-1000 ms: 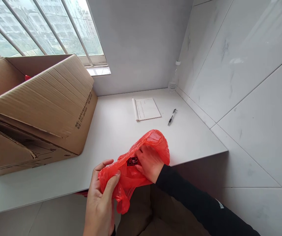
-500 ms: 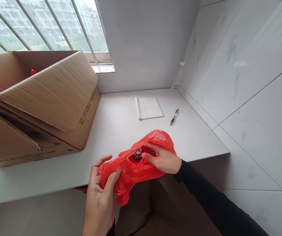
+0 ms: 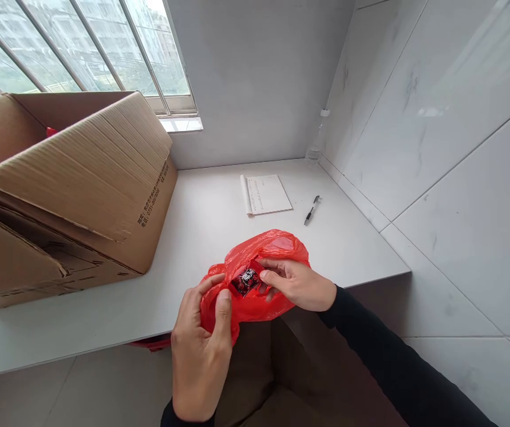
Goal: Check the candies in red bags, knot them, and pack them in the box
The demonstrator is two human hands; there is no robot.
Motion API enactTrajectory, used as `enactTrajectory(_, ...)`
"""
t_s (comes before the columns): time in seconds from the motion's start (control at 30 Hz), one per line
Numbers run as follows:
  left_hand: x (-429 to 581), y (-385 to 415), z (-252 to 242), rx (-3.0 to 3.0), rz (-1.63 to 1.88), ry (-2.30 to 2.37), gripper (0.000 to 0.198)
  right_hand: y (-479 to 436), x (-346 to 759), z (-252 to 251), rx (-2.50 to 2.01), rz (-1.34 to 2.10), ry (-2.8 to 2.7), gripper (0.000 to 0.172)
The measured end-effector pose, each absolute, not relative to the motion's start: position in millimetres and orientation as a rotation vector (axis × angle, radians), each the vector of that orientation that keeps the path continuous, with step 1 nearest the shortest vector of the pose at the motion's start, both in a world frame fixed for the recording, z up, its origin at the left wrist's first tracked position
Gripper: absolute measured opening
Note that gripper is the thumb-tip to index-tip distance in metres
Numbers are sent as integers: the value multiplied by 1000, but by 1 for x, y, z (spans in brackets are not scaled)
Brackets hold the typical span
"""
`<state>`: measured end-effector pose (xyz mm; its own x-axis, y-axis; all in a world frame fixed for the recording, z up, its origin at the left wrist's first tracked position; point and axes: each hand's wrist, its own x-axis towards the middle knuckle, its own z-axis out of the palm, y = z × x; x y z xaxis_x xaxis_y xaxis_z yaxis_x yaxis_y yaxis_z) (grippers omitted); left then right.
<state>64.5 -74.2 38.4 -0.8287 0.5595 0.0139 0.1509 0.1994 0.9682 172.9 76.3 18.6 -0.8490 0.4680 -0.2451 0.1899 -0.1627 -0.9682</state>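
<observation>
A thin red plastic bag point(image 3: 277, 249) is held above the front edge of the white counter point(image 3: 201, 237). My left hand point(image 3: 201, 350) pinches the bag's near left side between thumb and fingers. My right hand point(image 3: 297, 283), in a black sleeve, grips the bag's right side at its mouth, fingers curled over the rim. Inside the open mouth shows a small dark red packet point(image 3: 244, 280), right beside my right fingertips.
A large open cardboard box point(image 3: 72, 190) lies tilted on the counter's left. A small notepad point(image 3: 264, 194) and a pen point(image 3: 311, 210) lie farther back. A clear bottle point(image 3: 316, 148) stands in the far corner by the tiled wall point(image 3: 437, 148). A barred window point(image 3: 81, 47) is behind the box.
My left hand has moved up and right along the bag, bunching it. My right hand came out from inside the bag to its rim. The dark packet now shows in the mouth.
</observation>
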Motion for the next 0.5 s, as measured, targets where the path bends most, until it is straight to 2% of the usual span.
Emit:
enactTrajectory(0.13, 66, -69, 39, 743, 1499, 2184, 47, 77, 174, 27, -682, 2123, -1882, 28)
enactTrajectory(0.3, 75, -67, 46, 640, 1524, 1911, 50, 76, 173, 31, -696, 2174, -1757, 20)
enactTrajectory(0.5, 80, -66, 50, 627, 1542, 1807, 53, 77, 170, 29, -886, 2186, -1672, 13)
